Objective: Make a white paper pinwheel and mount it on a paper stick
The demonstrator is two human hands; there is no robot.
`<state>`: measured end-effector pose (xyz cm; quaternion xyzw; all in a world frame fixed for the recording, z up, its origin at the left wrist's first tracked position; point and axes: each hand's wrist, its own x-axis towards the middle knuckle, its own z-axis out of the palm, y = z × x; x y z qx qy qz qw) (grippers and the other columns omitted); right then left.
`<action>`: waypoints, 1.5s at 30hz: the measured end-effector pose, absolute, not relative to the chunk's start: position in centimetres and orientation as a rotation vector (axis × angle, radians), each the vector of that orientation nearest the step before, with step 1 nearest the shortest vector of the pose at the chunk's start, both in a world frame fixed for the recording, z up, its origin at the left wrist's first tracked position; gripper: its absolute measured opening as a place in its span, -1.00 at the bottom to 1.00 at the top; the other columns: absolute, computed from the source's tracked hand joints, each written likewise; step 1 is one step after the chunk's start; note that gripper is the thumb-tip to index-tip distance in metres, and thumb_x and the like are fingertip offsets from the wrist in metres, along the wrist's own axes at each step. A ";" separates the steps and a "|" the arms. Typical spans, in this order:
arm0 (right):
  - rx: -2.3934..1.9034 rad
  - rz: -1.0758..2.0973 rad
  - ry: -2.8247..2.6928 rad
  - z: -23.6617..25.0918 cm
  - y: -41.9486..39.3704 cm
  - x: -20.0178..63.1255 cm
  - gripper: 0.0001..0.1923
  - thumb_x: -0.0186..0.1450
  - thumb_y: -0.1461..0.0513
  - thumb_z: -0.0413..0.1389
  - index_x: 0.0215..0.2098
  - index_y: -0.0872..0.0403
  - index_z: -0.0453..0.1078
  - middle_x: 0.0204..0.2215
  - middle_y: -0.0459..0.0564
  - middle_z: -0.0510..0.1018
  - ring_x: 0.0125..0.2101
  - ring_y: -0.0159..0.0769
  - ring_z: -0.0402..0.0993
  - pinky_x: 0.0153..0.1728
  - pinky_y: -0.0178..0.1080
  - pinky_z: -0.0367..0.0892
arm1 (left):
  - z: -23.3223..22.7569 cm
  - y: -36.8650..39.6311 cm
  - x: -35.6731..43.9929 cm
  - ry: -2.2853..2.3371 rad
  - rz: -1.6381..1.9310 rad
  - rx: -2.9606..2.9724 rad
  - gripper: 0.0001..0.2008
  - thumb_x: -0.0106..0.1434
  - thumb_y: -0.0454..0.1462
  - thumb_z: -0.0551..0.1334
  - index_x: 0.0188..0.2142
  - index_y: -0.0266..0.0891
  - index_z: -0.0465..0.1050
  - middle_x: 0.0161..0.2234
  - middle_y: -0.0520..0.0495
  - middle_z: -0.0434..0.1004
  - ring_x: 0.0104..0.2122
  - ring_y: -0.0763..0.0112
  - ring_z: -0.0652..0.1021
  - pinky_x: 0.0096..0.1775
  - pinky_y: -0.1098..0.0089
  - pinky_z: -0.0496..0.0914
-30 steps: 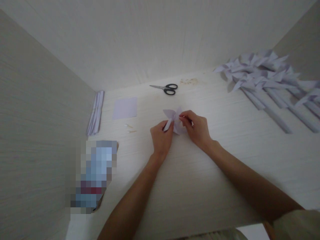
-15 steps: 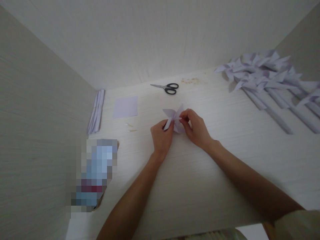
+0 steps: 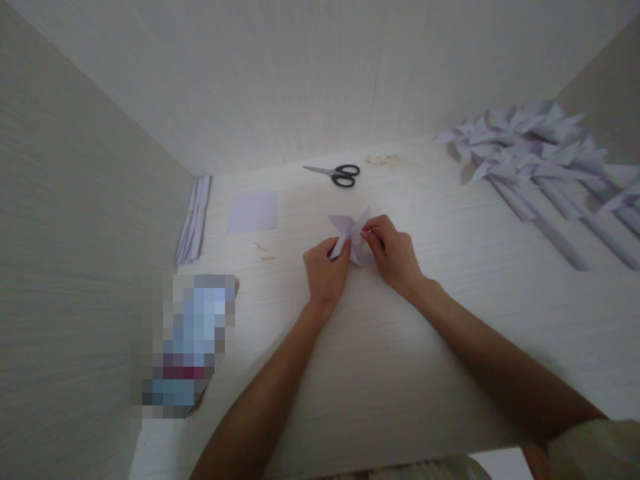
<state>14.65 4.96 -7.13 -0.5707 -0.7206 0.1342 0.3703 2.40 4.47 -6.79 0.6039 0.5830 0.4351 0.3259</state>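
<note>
A small pale lilac folded paper pinwheel [image 3: 351, 233] is held just above the white table [image 3: 380, 347] at its middle. My left hand [image 3: 326, 273] grips its lower left flap between thumb and fingers. My right hand [image 3: 393, 255] pinches the right side of the same paper, fingertips pressed at its centre. Both hands touch each other's side of the paper, and part of it is hidden behind my fingers.
Black-handled scissors [image 3: 340, 175] lie at the back. A flat lilac paper square [image 3: 252, 211] and a stack of paper strips [image 3: 193, 220] sit at the left. Several finished paper pinwheels on rolled stems [image 3: 540, 167] are piled at the right. A blurred object [image 3: 187, 347] lies front left. Walls enclose three sides.
My hands and the paper stay almost in place; my right fingers have shifted slightly on the paper's centre. The view has drifted a little.
</note>
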 end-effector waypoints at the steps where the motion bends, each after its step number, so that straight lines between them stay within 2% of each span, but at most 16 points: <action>1: -1.448 0.316 -1.858 -7.1 5.0 14.6 -0.91 0.23 0.23 -0.15 -0.37 0.06 0.16 -0.58 -0.08 0.40 -0.61 -0.37 0.29 -0.58 -0.34 0.13 | -6.8 4.5 2.4 1.520 1.137 1.586 -0.74 0.07 -0.19 0.08 -0.59 -0.32 0.39 -0.68 0.08 0.25 -0.61 0.57 0.24 -0.54 0.52 0.13; 7: -1.290 0.280 -1.919 -7.2 4.9 14.6 -0.91 0.19 0.33 -0.15 -0.35 0.06 0.13 -0.46 0.00 0.38 -0.44 -0.29 0.30 -0.44 -0.26 0.22 | -6.9 4.4 2.4 1.509 1.164 1.564 -0.75 0.06 -0.20 0.08 -0.60 -0.32 0.37 -0.68 0.09 0.24 -0.61 0.58 0.24 -0.56 0.53 0.12; 14: -1.285 0.547 -1.653 -7.1 5.0 15.0 -0.89 0.12 0.35 -0.02 -0.43 0.04 0.13 -0.57 -0.15 0.30 -0.58 -0.43 0.26 -0.58 -0.36 0.18 | -6.9 4.5 2.5 1.516 1.176 1.540 -0.75 0.05 -0.19 0.09 -0.61 -0.32 0.35 -0.67 0.09 0.22 -0.61 0.58 0.22 -0.55 0.53 0.12; 20: -1.262 0.737 -1.528 -7.8 5.5 15.3 -0.89 0.10 0.35 0.01 -0.45 0.04 0.14 -0.59 -0.18 0.27 -0.58 -0.45 0.24 -0.61 -0.38 0.15 | -6.7 4.5 2.5 1.514 1.167 1.499 -0.75 0.04 -0.19 0.09 -0.63 -0.31 0.32 -0.69 0.11 0.14 -0.63 0.59 0.18 -0.58 0.53 0.08; 26: -1.243 0.811 -1.466 -7.6 5.6 15.3 -0.89 0.08 0.34 0.03 -0.47 0.04 0.16 -0.61 -0.18 0.27 -0.59 -0.46 0.22 -0.61 -0.37 0.13 | -6.4 4.4 2.5 1.487 1.169 1.462 -0.79 0.03 -0.23 0.10 -0.61 -0.31 0.33 -0.68 0.11 0.17 -0.63 0.60 0.19 -0.58 0.55 0.09; 32: -1.105 1.034 -1.293 -7.6 6.1 15.6 -0.87 0.05 0.31 0.08 -0.50 0.04 0.16 -0.65 -0.20 0.28 -0.64 -0.48 0.19 -0.64 -0.37 0.12 | -6.6 4.5 2.5 1.520 1.187 1.421 -0.79 0.02 -0.23 0.09 -0.65 -0.30 0.30 -0.69 0.11 0.11 -0.64 0.60 0.17 -0.59 0.54 0.08; 37: -1.028 1.119 -1.241 -7.8 6.3 15.8 -0.87 0.06 0.30 0.09 -0.49 0.04 0.18 -0.68 -0.22 0.28 -0.67 -0.49 0.18 -0.65 -0.38 0.10 | -6.8 4.6 2.4 1.512 1.205 1.384 -0.79 0.02 -0.22 0.10 -0.63 -0.31 0.32 -0.68 0.10 0.15 -0.64 0.60 0.19 -0.59 0.54 0.10; 45: -1.073 1.149 -1.281 -7.5 5.9 15.4 -0.84 0.03 0.28 0.11 -0.51 0.06 0.16 -0.62 -0.19 0.33 -0.63 -0.49 0.22 -0.63 -0.38 0.12 | -6.7 4.5 2.4 1.463 1.190 1.399 -0.78 0.03 -0.19 0.10 -0.58 -0.31 0.38 -0.65 0.08 0.24 -0.60 0.57 0.26 -0.54 0.53 0.17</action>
